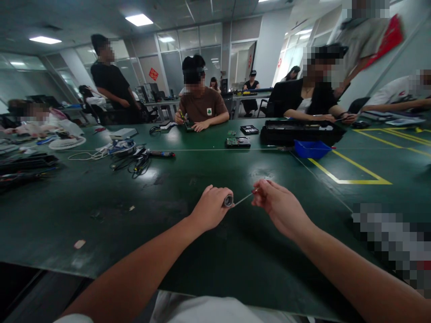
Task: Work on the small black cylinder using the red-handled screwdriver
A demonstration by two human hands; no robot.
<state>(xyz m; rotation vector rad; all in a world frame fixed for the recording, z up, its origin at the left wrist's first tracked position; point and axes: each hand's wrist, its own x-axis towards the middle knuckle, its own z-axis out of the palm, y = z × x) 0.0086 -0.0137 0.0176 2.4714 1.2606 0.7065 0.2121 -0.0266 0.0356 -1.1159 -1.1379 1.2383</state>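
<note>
**Gripping a round-ended cylinder (228, 201) above a green table (188, 179)**

The left hand (212, 207) curls around it; the right hand (278, 204) pinches a thin rod (243, 199) slanting between them. Beyond lie hard drives (238, 142), a blue bin (311, 149); the label (209, 111) on a brown shirt (197, 104) is too small to read.

A: "What is obscured near centre?"
B: "The cylinder's (228, 200) body, hidden in the left hand (209, 210); the thin straight piece's (243, 198) far end, lost among the right hand's (276, 204) fingers."
A: "At 4 o'clock?"
B: "A pixelated shape (392, 240), unidentifiable, cut by the right edge."
</note>
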